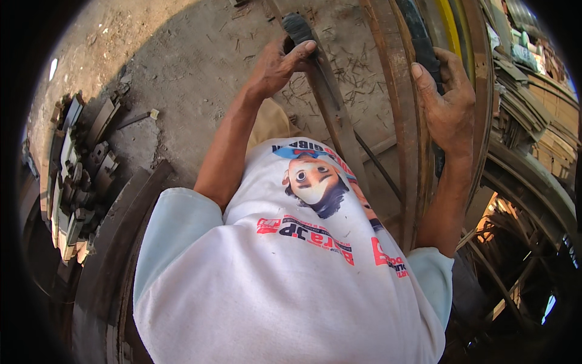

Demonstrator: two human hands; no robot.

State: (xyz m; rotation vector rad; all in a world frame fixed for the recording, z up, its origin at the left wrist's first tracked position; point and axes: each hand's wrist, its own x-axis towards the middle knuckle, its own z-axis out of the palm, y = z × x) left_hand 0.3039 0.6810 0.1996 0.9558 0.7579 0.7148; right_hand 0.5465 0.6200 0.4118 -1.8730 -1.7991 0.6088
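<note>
My left hand point(273, 70) is closed round a dark, rubbery-looking wrapped grip point(298, 29), with the thumb laid across it. The grip sits over a narrow wooden plank point(336, 106) slanting down toward my lap; whether the two are joined is hidden. On the right, my right hand point(450, 100) curls round a long dark bar point(429, 57) with a similar black wrapping. This bar runs alongside upright brown boards point(394, 67), and its lower part passes behind my wrist. A thin dark rod point(379, 167) extends below the plank, between my arms.
Offcuts of wood point(79, 182) are heaped at the left beside a long curved board point(115, 261). Nail-like slivers litter the dusty ground point(357, 54). A yellow strip point(448, 27) stands near my right hand, and stacked boards point(524, 103) fill the far right.
</note>
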